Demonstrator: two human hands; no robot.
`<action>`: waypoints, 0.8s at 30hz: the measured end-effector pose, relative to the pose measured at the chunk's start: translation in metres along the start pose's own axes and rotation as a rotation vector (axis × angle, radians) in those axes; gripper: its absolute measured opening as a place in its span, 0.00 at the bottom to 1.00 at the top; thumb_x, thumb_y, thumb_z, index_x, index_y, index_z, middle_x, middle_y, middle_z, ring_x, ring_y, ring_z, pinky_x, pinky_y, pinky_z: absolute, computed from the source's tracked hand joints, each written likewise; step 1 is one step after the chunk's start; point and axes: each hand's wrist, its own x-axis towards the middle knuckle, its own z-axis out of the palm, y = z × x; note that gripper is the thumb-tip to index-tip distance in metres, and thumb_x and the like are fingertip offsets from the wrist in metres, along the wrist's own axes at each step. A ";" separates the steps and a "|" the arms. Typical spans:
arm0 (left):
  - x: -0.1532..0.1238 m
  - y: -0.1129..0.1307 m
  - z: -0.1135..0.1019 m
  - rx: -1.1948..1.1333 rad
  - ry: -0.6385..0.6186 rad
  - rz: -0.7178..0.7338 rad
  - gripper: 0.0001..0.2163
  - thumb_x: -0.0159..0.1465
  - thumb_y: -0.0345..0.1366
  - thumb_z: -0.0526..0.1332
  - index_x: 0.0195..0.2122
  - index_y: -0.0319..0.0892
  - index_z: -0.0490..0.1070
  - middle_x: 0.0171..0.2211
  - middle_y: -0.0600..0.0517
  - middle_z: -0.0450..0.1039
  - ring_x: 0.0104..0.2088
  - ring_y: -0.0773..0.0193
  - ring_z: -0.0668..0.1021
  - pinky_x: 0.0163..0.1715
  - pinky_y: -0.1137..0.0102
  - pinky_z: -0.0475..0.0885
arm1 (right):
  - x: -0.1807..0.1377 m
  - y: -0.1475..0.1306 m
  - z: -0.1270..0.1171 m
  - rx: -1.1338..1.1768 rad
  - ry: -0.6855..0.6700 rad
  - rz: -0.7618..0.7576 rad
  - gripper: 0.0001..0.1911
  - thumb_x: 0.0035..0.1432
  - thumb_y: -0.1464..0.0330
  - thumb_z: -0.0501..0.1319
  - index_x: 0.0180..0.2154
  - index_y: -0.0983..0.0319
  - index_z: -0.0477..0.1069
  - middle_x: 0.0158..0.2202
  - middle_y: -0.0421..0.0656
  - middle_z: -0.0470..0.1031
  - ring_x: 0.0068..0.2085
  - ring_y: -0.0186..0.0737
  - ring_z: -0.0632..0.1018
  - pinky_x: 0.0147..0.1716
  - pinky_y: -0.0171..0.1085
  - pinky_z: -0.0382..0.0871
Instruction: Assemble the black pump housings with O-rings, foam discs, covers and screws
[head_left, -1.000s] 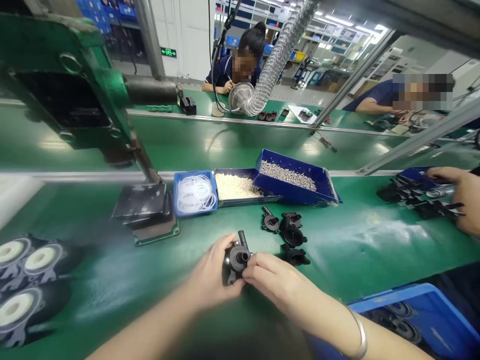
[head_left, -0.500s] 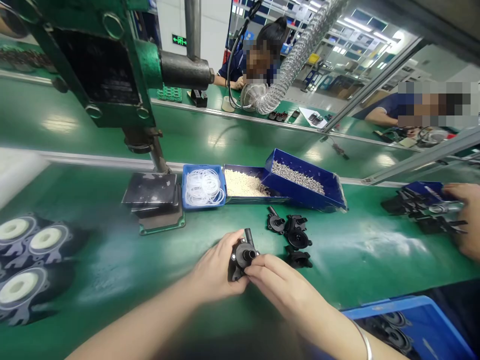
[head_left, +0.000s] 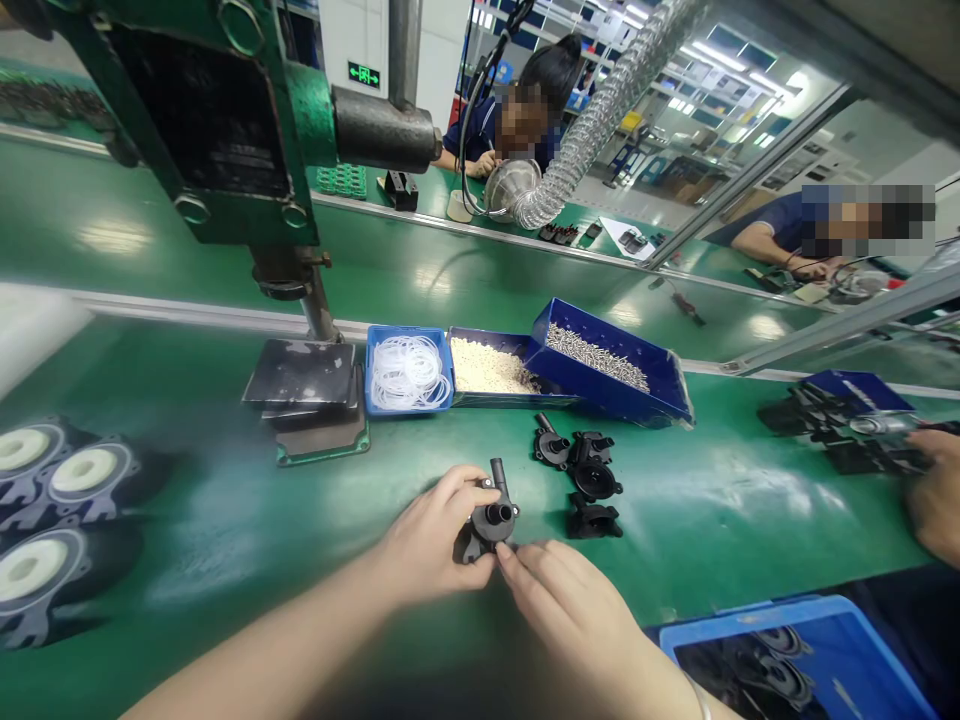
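Note:
My left hand (head_left: pixel 441 535) is wrapped round a black plastic pump housing (head_left: pixel 491 520), its thumb below and its fingers over the top. A long pipe stub points up and away from the housing, and a short round one faces me. At the lower right edge of the housing are the fingertips of my right hand (head_left: pixel 566 590), pressed together. Whether something small sits between them is hidden. To the right, several black housing parts (head_left: pixel 595 478) lie on the green bench.
Behind stand a blue tray of clear rings (head_left: pixel 409 372), a bin of cream pieces (head_left: pixel 487 365) and a tilted bin of screws (head_left: pixel 596 355). A green press (head_left: pixel 217 130) rises at left, near white-centred parts (head_left: pixel 82 470). A blue crate (head_left: pixel 847 640) and another person's hand (head_left: pixel 934 490) are at right.
My right hand has slid down from beside the short stub to the housing's lower edge. My left fingers have shifted over the top. The other person's hand has moved slightly at the right.

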 end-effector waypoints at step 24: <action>-0.007 -0.014 -0.004 0.084 -0.177 0.050 0.40 0.59 0.42 0.68 0.65 0.47 0.44 0.61 0.37 0.62 0.58 0.49 0.73 0.56 0.55 0.73 | 0.007 -0.019 0.041 0.025 0.280 0.362 0.28 0.59 0.61 0.62 0.60 0.55 0.64 0.59 0.54 0.60 0.52 0.52 0.71 0.47 0.51 0.74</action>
